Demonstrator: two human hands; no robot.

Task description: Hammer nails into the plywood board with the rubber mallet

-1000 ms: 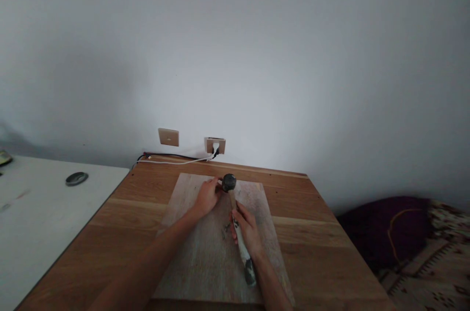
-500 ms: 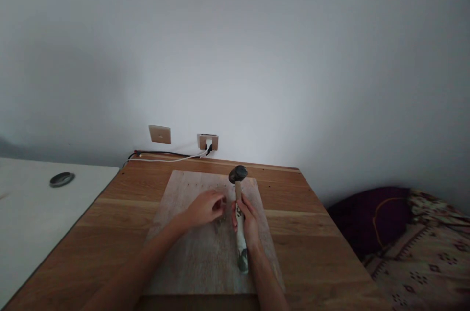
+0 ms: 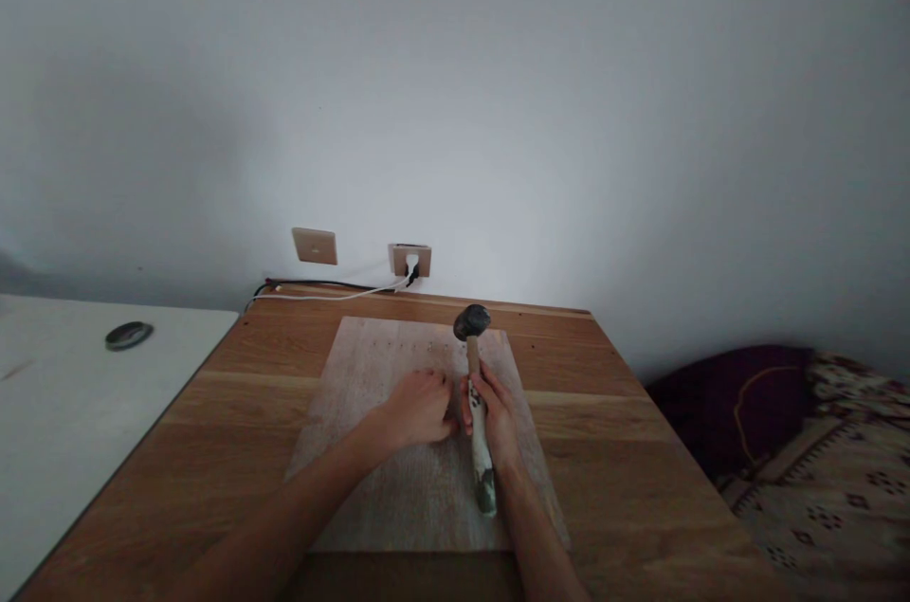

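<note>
My right hand (image 3: 500, 417) is wrapped round the pale, paint-stained handle of a mallet (image 3: 482, 460). Its black head points away from me, above the far part of a greyish wooden board (image 3: 370, 502). Just to the left, my left hand (image 3: 421, 406) is closed, with its fingers curled down over the board; whatever they hold is hidden. Along the board's far edge runs a row of several small nail-like points (image 3: 402, 345), too tiny to make out clearly.
The board lies on a wooden table (image 3: 626, 479) against a wall. Cables (image 3: 327, 296) run along the back to a wall socket (image 3: 412, 261). A white surface (image 3: 63, 403) with a dark round dish (image 3: 129, 335) adjoins on the left. Patterned fabric (image 3: 846, 507) and a purple cushion (image 3: 746, 393) are at right.
My left hand has turned more palm-down, its fingers curling in, and sits slightly nearer me on the board. The mallet stays in my right hand. The whole view has shifted slightly.
</note>
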